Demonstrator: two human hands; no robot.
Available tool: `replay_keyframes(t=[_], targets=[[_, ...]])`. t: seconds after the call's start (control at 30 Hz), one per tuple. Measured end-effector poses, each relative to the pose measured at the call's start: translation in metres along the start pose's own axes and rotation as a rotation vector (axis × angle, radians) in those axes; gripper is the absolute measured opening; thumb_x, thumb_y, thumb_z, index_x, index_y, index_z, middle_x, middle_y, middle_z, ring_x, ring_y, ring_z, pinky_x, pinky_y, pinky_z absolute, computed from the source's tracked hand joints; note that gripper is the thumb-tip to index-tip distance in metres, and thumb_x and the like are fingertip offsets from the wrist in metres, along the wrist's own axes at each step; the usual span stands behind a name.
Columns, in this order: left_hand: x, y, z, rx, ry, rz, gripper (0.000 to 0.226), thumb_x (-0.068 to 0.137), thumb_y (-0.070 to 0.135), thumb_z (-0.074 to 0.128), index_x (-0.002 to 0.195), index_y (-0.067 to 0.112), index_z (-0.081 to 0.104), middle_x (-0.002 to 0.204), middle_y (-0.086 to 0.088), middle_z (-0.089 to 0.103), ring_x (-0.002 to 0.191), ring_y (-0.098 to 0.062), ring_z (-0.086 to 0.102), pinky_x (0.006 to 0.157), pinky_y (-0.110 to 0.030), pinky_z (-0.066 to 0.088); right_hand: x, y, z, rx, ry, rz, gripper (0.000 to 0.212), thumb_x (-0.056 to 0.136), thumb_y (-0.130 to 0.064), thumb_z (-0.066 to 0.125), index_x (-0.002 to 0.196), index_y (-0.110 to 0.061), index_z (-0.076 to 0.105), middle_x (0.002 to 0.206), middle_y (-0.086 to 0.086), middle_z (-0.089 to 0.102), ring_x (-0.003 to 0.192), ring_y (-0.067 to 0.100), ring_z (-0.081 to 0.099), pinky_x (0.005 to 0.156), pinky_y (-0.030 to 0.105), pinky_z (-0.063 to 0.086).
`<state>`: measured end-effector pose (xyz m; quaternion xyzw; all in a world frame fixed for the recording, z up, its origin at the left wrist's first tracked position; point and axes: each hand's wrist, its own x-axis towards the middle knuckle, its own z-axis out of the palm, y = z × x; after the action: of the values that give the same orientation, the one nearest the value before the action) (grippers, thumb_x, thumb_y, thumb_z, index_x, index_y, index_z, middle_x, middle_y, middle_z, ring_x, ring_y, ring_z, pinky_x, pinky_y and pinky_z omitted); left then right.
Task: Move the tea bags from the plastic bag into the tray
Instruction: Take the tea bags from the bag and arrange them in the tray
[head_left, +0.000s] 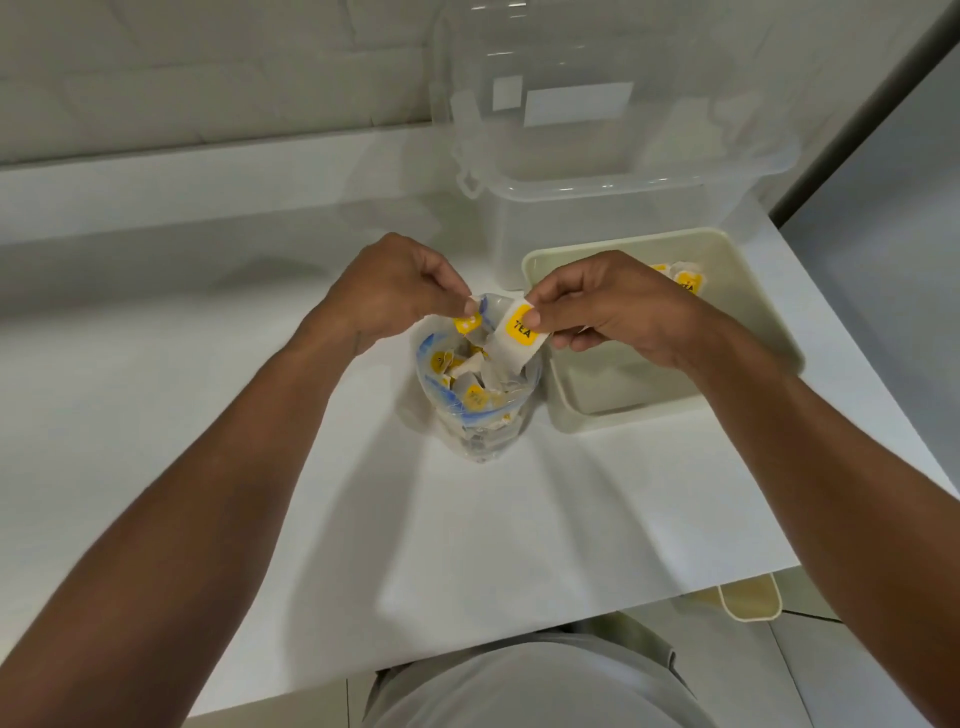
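Note:
A clear plastic bag (475, 415) with a blue zip edge stands open on the white counter, holding several white tea bags with yellow labels. My left hand (387, 288) pinches one tea bag (467, 322) at the bag's far rim. My right hand (618, 312) pinches another tea bag (519, 335), its yellow "TEA" label facing up, just above the bag's right side. The pale green tray (748, 306) sits right of the bag, with a few tea bags (685, 278) in its far part, partly hidden behind my right hand.
A large clear plastic storage box (613, 208) with its lid raised stands behind the tray. The counter's right edge (883, 379) runs close beside the tray, and its front edge lies near my body. A tiled wall rises at the back.

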<state>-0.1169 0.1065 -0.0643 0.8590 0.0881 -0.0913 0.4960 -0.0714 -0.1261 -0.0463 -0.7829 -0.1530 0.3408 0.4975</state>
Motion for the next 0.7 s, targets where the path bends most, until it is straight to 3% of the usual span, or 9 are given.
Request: replay_keyframes(t=[0.13,0.27,0.4,0.6,0.7], targets=[[-0.001,0.013,0.003,-0.062,-0.091,-0.042,0.008,0.084,0.024,0.078,0.089,0.018,0.077,0.076,0.009,0.067,0.070,0.000,0.053,0.060,-0.017,0.040,0.003,-0.003,0.002,-0.062,0.047,-0.044,0.009,0.081,-0.019,0.080,0.089,-0.019,0.076,0.071,-0.005,0.072,0.062,0.004,0.065,0.060,0.017,0.050],[0.001,0.019,0.005,0.016,-0.076,-0.046,0.008,0.084,0.024,0.079,0.087,0.017,0.077,0.071,0.011,0.068,0.062,0.004,0.056,0.053,-0.010,0.041,0.004,-0.001,0.000,-0.103,0.092,-0.046,0.011,0.083,-0.019,0.079,0.093,-0.017,0.077,0.072,-0.005,0.069,0.061,0.005,0.061,0.059,0.016,0.048],[0.001,0.026,0.004,0.005,-0.079,-0.009,0.007,0.085,0.023,0.078,0.087,0.017,0.076,0.076,0.002,0.069,0.058,0.001,0.056,0.048,-0.008,0.040,0.001,0.000,-0.007,-0.027,0.108,-0.060,0.009,0.086,-0.023,0.075,0.095,-0.021,0.076,0.078,-0.006,0.069,0.064,0.006,0.060,0.057,0.015,0.048],[0.004,0.051,0.023,0.035,-0.075,0.111,0.009,0.088,0.016,0.076,0.093,0.010,0.075,0.079,0.000,0.072,0.060,0.000,0.059,0.055,-0.010,0.045,-0.003,0.009,-0.037,-0.086,0.215,-0.078,0.009,0.090,-0.024,0.071,0.097,-0.020,0.075,0.079,-0.007,0.067,0.070,0.004,0.059,0.058,0.014,0.049],[0.015,0.061,0.034,0.144,-0.031,0.157,0.004,0.085,0.020,0.077,0.087,0.017,0.077,0.082,0.001,0.076,0.074,-0.010,0.067,0.073,-0.030,0.055,-0.002,0.012,-0.056,-0.124,0.219,-0.091,0.008,0.089,-0.022,0.072,0.097,-0.020,0.075,0.075,-0.007,0.067,0.067,0.006,0.059,0.057,0.017,0.048]])
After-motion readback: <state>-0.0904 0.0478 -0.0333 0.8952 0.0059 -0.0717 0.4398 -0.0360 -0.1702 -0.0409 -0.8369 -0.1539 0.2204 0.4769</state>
